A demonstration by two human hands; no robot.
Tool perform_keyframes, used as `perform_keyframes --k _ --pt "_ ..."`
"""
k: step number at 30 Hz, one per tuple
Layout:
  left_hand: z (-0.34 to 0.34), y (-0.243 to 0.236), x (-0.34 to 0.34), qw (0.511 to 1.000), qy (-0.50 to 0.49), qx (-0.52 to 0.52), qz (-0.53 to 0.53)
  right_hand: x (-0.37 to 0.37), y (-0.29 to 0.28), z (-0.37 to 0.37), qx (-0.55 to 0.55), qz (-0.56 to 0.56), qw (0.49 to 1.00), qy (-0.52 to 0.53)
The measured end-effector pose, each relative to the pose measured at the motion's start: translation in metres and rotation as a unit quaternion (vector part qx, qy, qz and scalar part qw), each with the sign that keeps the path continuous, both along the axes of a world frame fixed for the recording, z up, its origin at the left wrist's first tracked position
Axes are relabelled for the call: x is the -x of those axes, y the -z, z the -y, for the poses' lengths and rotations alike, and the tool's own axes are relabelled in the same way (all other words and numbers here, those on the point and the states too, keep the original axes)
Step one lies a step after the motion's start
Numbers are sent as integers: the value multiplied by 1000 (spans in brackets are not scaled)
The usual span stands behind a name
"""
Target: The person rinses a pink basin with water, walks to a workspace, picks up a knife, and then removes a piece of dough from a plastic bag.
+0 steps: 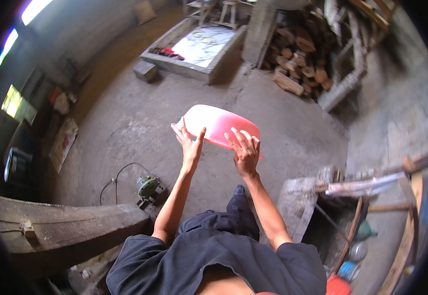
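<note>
A pink plastic basin (214,123) is held up in front of me with both arms stretched out. It is tilted, and its underside shows, washed nearly white by light at the upper left. My left hand (190,142) grips the basin's left end, with fingers along its side. On the right end, my right hand (246,150) spreads its fingers over the outer wall and holds on there. The inside of the basin is hidden from this view.
Beyond lies a low concrete-walled bed (204,46) with a white sheet. Stacked firewood (302,59) fills the far right. A small green motor (148,187) with a black cable sits on the floor at left, near a thick wooden beam (71,221). A concrete block (297,201) stands at right.
</note>
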State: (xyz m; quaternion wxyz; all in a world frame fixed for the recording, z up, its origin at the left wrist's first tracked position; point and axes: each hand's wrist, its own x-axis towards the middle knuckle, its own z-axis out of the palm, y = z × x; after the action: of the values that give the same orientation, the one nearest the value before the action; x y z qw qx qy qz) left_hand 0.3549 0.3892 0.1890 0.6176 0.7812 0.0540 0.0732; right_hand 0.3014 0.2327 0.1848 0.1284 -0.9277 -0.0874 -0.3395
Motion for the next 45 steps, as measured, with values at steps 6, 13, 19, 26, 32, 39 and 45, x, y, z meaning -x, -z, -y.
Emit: perform_keyframes --k 6,13,19,26,32,39,45 --pt "-24 17 -45 996 -82 -23 -7 -85 14 -9 -31 -4 992 -120" --pt "-43 14 -102 989 -136 -12 53 -191 14 -19 -67 -34 976 -204" --pt "-53 5 -132 978 -199 38 37 -262 -1 -50 -135 -77 961 -229" --pt "-109 52 -190 939 -330 -100 -9 -358 9 -115 -609 -289 716 -180" --pt "-152 55 -255 915 -365 -151 -81 -430 6 -175 -749 -304 582 -91" --pt "-209 15 -304 909 -83 -401 78 -494 -26 -237 -808 -302 497 -94" --pt "-275 30 -380 851 -93 -483 183 -562 -26 -279 -757 -326 538 -180"
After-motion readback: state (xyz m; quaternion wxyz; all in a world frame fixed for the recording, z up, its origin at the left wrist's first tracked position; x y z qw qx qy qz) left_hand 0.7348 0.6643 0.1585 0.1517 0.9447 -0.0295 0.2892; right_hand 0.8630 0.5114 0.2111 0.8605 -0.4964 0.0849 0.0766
